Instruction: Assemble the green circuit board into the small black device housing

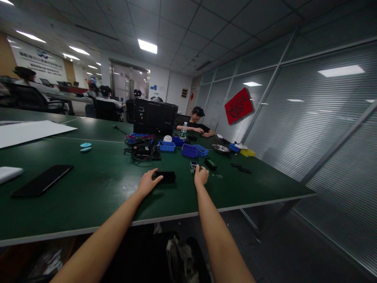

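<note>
My left hand (pixel 148 184) rests at the near side of the green table, its thumb and fingers closed around the left end of a black rectangular box (pixel 167 177). To the right, my right hand (pixel 201 176) is closed at the edge of a small electronic module (pixel 193 166) with pale and dark parts; its exact kind is too small to tell. Just beyond that hand sits a black case with a green circuit board (pixel 211 163). Small clear pieces (pixel 219 176) lie to the right of it.
Blue bins (pixel 189 151), a black power adapter with cables (pixel 141 151), a bottle (pixel 183 130) and a monitor (pixel 154 116) stand farther back. A metal dish (pixel 220 148) is at right. A dark flat slab (pixel 44 181) lies left. Another person (pixel 196 122) sits across the table (pixel 112 204).
</note>
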Demonstrator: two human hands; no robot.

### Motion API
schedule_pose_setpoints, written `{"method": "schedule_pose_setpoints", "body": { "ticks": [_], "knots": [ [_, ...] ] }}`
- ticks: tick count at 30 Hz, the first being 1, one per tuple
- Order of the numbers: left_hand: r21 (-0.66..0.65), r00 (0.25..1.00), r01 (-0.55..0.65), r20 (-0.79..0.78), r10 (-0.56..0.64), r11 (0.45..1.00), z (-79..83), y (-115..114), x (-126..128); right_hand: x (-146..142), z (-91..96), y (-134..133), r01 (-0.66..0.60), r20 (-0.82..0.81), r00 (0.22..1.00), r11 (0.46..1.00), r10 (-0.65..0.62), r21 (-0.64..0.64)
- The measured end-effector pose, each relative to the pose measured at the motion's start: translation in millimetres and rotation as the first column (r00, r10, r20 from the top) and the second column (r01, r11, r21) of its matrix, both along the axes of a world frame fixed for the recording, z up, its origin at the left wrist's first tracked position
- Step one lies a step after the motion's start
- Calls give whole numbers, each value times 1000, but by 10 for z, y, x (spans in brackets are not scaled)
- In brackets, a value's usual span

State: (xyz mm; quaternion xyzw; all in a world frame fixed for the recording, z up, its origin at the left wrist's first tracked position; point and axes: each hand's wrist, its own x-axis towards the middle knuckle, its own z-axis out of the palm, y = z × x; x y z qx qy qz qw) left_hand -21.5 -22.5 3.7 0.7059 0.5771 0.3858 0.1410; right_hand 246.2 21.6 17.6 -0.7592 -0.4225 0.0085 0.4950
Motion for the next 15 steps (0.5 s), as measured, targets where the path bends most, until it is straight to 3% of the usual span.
{"method": "schedule_pose_setpoints", "body": {
  "ticks": [5,15],
  "knots": [
    [-87,994,-3,-110,-6,996,23,-31,17,9,-80,38,-84,93,990,973,105,-214],
    [-141,994,1,-108,-17,990,23,-21,9,-41,-95,48,-98,279,947,971,158,-218]
  ]
}}
